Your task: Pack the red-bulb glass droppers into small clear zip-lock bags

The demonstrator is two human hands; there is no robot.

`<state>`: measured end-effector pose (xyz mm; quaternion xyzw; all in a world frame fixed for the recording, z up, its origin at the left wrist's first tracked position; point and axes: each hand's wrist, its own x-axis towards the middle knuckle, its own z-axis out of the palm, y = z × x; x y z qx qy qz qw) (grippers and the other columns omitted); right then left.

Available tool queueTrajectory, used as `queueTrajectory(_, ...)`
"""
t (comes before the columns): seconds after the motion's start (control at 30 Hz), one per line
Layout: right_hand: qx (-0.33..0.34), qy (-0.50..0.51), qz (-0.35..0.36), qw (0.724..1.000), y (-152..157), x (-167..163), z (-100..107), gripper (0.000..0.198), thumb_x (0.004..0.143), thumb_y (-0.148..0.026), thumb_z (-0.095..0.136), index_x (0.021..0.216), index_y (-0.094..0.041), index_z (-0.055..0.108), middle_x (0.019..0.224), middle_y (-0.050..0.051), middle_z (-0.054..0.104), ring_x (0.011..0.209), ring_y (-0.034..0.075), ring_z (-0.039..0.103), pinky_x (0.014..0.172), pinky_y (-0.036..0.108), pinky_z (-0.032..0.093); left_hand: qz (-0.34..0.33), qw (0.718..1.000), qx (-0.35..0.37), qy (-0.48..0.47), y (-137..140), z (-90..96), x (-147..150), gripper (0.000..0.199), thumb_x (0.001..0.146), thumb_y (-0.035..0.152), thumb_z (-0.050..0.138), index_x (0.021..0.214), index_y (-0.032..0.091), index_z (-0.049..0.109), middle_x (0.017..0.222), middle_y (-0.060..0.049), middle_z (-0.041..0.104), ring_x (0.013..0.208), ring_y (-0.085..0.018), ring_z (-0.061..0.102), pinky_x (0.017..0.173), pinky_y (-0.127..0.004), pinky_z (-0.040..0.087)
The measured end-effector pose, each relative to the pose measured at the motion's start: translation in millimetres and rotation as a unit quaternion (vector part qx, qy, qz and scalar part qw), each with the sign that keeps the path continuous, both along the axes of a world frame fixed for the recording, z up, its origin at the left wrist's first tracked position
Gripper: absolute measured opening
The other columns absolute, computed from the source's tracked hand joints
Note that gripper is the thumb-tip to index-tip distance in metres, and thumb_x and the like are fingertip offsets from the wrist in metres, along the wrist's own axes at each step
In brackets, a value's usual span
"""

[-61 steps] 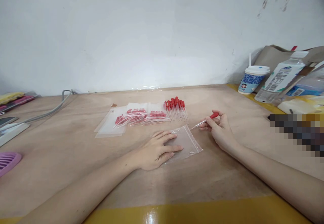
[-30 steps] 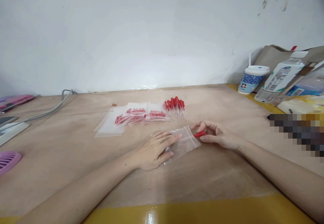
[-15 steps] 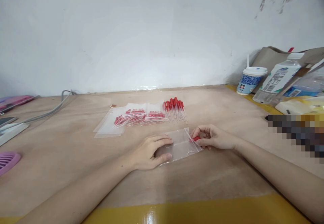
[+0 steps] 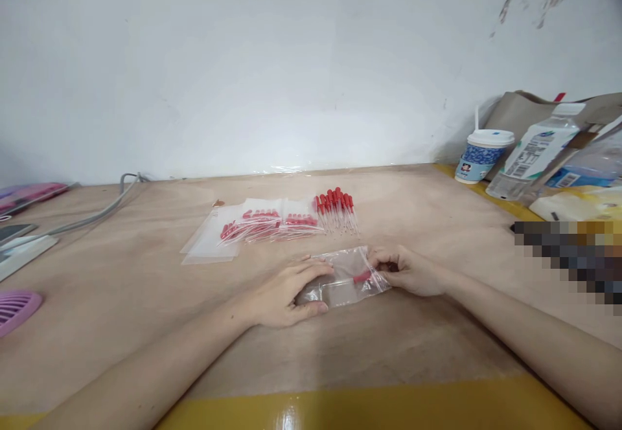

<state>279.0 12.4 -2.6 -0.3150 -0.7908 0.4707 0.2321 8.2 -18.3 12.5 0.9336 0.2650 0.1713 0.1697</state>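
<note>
1. The red-bulbed dropper lies inside the clear zip bag, between the person's 2 hands, low over the desk.
2. Its long axis runs nearly left to right across the view, at a slight slant: the red bulb is at the right, by the bag's mouth, and a touch farther from the person; the thin clear tube points left, toward the left hand.
3. The bag is turned the same way, mouth to the right, its closed end toward the left hand.
4. The left hand rests palm down, thumb and fingers spread apart, with the bag's closed end at the gap between them.
5. The right hand has thumb and fingers drawn in at the bag's mouth, just beside the bulb; I cannot tell whether they pinch the plastic or the bulb's end.
6. Beyond the bag, a bunch of loose droppers lies with bulbs toward the wall and tubes toward the person.
7. To their left, overlapping filled bags show rows of red bulbs, also at the wall side.
8. Flat clear bags lie farther left.
</note>
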Motion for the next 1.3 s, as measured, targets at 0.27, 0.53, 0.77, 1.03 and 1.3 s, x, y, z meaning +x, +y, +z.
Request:
queueTrajectory(0.27,-0.193,0.068,-0.051,0.978,-8.0,-7.1,1.8,0.035,0.07,-0.042,0.066,0.091,-0.016,0.055,0.074,0.001,0.06,0.061,0.01,0.056,0.056,0.023,0.045,-0.005,1.0,-0.001,-0.012,0.6,0.6,3.8,0.045,0.085,0.033,0.054,0.125,0.018,0.04,0.125,-0.01,0.049,0.115,-0.024,0.045,0.097,-0.04,0.037)
queueTrajectory(0.53,-0.139,0.083,-0.109,0.981,1.6,4.4,-10.3,0.032,0.062,-0.036,0.073,0.073,-0.015,0.053,0.064,-0.002,0.056,0.058,0.008,0.051,0.055,0.021,0.039,0.005,0.999,0.005,-0.044,2.8,-4.0,0.0,0.031,0.085,0.031,0.054,0.112,0.017,0.053,0.119,-0.01,0.055,0.11,-0.021,0.051,0.095,-0.035,0.04)
queueTrajectory(0.77,-0.133,0.016,-0.12,0.984,-2.7,5.1,5.7,0.047,0.073,-0.059,0.052,0.072,-0.013,0.062,0.057,0.0,0.054,0.048,0.008,0.047,0.046,0.021,0.038,0.021,0.999,-0.009,-0.04,2.0,-4.9,-0.1,0.027,0.085,0.031,0.052,0.109,0.018,0.054,0.117,-0.008,0.057,0.109,-0.021,0.052,0.094,-0.035,0.041)
queueTrajectory(1.03,-0.224,-0.013,-0.171,0.959,-22.6,-0.9,13.5,0.037,0.065,-0.046,0.068,0.086,-0.019,0.054,0.057,-0.004,0.057,0.034,0.003,0.039,0.031,0.016,0.025,0.031,0.999,-0.016,-0.03,-0.9,0.1,1.9,0.019,0.086,0.03,0.05,0.101,0.018,0.052,0.116,-0.008,0.056,0.107,-0.021,0.053,0.09,-0.034,0.042)
queueTrajectory(1.3,-0.246,0.044,-0.186,0.95,-21.0,-4.7,4.7,0.031,0.069,-0.044,0.062,0.076,-0.018,0.048,0.072,-0.001,0.063,0.028,-0.001,0.028,0.028,0.019,0.013,0.027,0.998,-0.038,-0.034,0.0,-0.1,-0.1,0.01,0.088,0.027,0.046,0.084,0.017,0.049,0.117,-0.008,0.056,0.105,-0.019,0.053,0.086,-0.03,0.041)
